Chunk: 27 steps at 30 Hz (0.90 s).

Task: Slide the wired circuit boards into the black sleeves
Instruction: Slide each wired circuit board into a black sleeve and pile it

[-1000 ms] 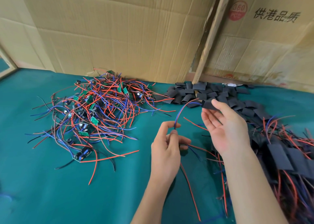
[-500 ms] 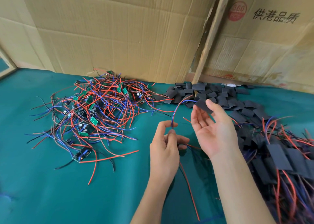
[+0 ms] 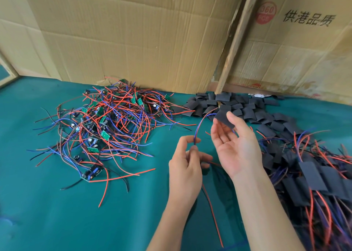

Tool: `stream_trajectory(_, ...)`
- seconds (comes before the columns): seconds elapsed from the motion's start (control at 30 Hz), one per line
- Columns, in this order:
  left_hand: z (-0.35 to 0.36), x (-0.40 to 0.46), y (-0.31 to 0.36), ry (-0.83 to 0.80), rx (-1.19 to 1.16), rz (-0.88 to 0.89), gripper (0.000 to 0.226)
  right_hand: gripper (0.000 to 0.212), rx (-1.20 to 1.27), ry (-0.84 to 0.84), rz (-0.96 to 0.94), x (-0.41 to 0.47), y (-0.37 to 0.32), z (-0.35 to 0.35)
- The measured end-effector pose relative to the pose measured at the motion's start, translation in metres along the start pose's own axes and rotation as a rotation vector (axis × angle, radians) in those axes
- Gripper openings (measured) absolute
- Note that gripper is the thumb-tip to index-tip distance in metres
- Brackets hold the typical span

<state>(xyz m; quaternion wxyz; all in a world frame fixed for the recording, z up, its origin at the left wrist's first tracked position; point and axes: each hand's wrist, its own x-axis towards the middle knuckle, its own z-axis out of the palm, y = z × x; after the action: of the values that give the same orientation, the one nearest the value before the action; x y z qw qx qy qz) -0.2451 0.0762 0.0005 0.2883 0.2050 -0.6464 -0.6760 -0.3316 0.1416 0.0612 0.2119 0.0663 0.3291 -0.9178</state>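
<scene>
Here, the left hand (image 3: 185, 171) had its thumb and forefinger curled into a pinch on a thin blue-and-red pair of insulated wires (image 3: 200, 126), which arched up toward the right hand (image 3: 235, 148). The right hand was palm-up, fingers mostly extended, its thumb and fingertips pinching a flat black flexible sleeve (image 3: 224, 118) at one edge. Whether the wire tips had entered the sleeve mouth could not be told. The board on those wires was not visible, probably hidden under the left palm.

Judged handling: the sleeve looked featherlight, soft and collapsed flat, so it likely needed squeezing at its side edges to open the mouth. The wires looked springy and limp at length; gripping close to the tips should steer them best. The board would be rigid, light, with fragile components, so best held by its edges.

Outward: a tangled pile of red, blue and black wired green circuit boards (image 3: 110, 129) lay left on the teal table cloth (image 3: 57, 212). A heap of loose black sleeves (image 3: 238, 106) lay behind the hands. A stack of sleeved boards (image 3: 314, 176) lay right. Brown cardboard sheets (image 3: 133, 35) stood behind.
</scene>
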Motion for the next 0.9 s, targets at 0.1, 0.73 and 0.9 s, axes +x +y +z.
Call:
stream_trajectory(0.1,0.001,0.0,-0.002,-0.008,0.026,0.012,0.026,0.013,0.004,0.031,-0.022,0.001,0.0,0.001)
stream_trajectory(0.73,0.002,0.0,-0.004,-0.016,0.041,0.031,0.033,0.012,-0.084,-0.019,0.043,0.008,-0.024,-0.015)
stream_trajectory(0.9,0.001,0.0,-0.004,-0.024,0.039,0.047,0.034,0.028,-0.403,-0.198,0.018,0.01,-0.029,-0.023)
